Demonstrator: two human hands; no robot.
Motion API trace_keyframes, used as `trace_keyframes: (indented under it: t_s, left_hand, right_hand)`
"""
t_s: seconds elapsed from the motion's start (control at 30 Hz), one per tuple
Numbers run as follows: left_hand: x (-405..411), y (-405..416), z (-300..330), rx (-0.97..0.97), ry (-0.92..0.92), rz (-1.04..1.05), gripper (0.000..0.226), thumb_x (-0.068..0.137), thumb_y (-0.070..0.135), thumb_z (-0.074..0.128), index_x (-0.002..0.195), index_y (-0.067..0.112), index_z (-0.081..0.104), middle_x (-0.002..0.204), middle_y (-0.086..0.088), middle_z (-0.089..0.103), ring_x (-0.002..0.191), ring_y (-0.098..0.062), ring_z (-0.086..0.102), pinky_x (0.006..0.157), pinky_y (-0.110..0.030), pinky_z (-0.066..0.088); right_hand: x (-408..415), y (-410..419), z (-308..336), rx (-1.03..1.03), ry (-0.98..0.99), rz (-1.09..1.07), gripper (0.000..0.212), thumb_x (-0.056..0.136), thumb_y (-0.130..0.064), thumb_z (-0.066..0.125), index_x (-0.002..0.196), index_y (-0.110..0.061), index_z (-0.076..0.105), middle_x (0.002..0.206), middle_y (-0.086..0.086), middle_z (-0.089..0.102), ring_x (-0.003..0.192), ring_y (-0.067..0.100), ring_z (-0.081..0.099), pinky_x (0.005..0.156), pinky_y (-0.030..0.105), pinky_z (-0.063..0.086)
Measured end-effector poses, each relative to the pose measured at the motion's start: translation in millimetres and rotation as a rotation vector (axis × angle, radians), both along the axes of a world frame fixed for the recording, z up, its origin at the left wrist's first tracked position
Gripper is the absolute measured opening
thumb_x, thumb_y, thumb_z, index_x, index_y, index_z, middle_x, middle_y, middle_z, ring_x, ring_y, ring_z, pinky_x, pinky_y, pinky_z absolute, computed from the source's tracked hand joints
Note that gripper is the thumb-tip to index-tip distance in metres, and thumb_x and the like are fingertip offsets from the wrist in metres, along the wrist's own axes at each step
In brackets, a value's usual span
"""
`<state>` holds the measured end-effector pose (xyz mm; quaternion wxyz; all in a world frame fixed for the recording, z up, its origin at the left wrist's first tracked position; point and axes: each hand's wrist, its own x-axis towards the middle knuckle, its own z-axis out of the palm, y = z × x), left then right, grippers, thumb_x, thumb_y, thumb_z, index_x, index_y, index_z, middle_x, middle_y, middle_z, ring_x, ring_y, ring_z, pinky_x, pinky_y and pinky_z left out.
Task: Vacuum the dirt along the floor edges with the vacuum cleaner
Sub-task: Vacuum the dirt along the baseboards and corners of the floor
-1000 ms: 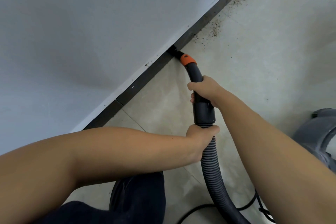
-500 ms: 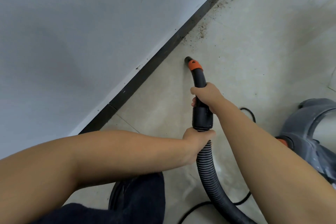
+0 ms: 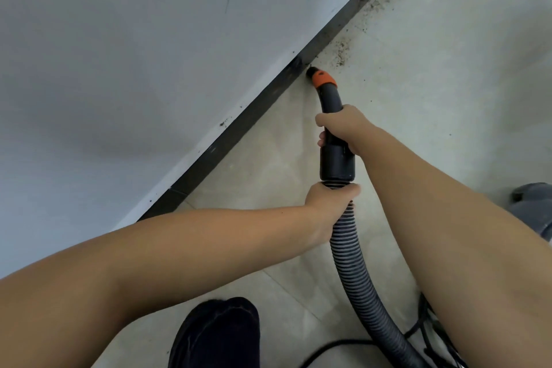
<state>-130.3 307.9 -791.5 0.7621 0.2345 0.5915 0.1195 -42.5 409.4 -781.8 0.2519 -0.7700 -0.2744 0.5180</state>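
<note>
I hold the vacuum wand (image 3: 331, 104) with my right hand (image 3: 343, 128) wrapped around its black tube, so I can aim the tip. My left hand (image 3: 327, 202) grips the ribbed hose (image 3: 349, 245) just under the cuff, so the hose does not drag the wand away. The nozzle (image 3: 316, 75) with its orange ring sits right at the dark baseboard (image 3: 254, 116), where floor meets wall. The dirt (image 3: 342, 54) lies just ahead along that edge, so I think I push that way next. The grey vacuum body (image 3: 534, 206) waits on my right
</note>
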Motion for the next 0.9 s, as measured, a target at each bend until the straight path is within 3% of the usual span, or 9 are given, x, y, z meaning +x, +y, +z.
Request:
trace_keyframes:
  t_s: [0.27, 0.47, 0.63, 0.73, 0.9]
  left_hand:
    - [3.0, 0.4, -2.7, -0.005, 0.014, -0.036, 0.017, 0.085, 0.016, 0.066, 0.096, 0.008, 0.057, 0.084, -0.009, 0.059, 0.075, -0.024, 0.056, 0.08, -0.037, 0.051]
    - [11.5, -22.7, -8.5, -0.027, 0.034, -0.108, 0.012, 0.083, 0.014, 0.064, 0.09, 0.008, 0.057, 0.086, -0.011, 0.057, 0.078, -0.026, 0.055, 0.075, -0.036, 0.048]
    - [17.8, -4.6, -6.7, 0.011, -0.007, -0.14, 0.014, 0.084, 0.013, 0.066, 0.093, 0.007, 0.057, 0.082, -0.011, 0.057, 0.076, -0.026, 0.055, 0.077, -0.037, 0.049]
    - [17.1, 6.5, -4.8, -0.01, -0.035, -0.114, 0.013, 0.085, 0.01, 0.066, 0.092, 0.007, 0.057, 0.075, -0.008, 0.054, 0.067, -0.023, 0.053, 0.072, -0.035, 0.047]
    - [12.1, 26.1, -1.1, -0.01, -0.081, -0.051, 0.014, 0.085, 0.009, 0.066, 0.094, 0.007, 0.055, 0.074, -0.008, 0.053, 0.06, -0.02, 0.052, 0.064, -0.03, 0.049]
  right_hand:
    - [5.2, -1.9, -1.0, -0.005, 0.006, 0.008, 0.028, 0.084, -0.011, 0.059, 0.109, -0.008, 0.045, 0.064, 0.008, 0.061, 0.041, 0.014, 0.061, 0.051, 0.026, 0.053]
    - [19.3, -33.2, -6.8, -0.001, 0.031, -0.095, 0.024, 0.085, -0.01, 0.059, 0.105, -0.009, 0.046, 0.065, 0.009, 0.059, 0.039, 0.014, 0.059, 0.041, 0.022, 0.05]
    - [35.5, -21.8, -9.0, 0.018, 0.014, -0.218, 0.019, 0.085, -0.009, 0.058, 0.099, -0.009, 0.046, 0.068, 0.009, 0.058, 0.043, 0.015, 0.059, 0.043, 0.022, 0.05]
    - [33.9, -9.4, -8.4, 0.004, -0.008, -0.178, 0.027, 0.084, -0.009, 0.058, 0.108, -0.007, 0.045, 0.068, 0.009, 0.059, 0.047, 0.018, 0.061, 0.053, 0.027, 0.053]
    - [22.5, 17.3, 1.7, -0.021, -0.021, -0.064, 0.026, 0.083, -0.009, 0.058, 0.105, -0.008, 0.044, 0.065, 0.008, 0.06, 0.039, 0.015, 0.061, 0.053, 0.027, 0.053]
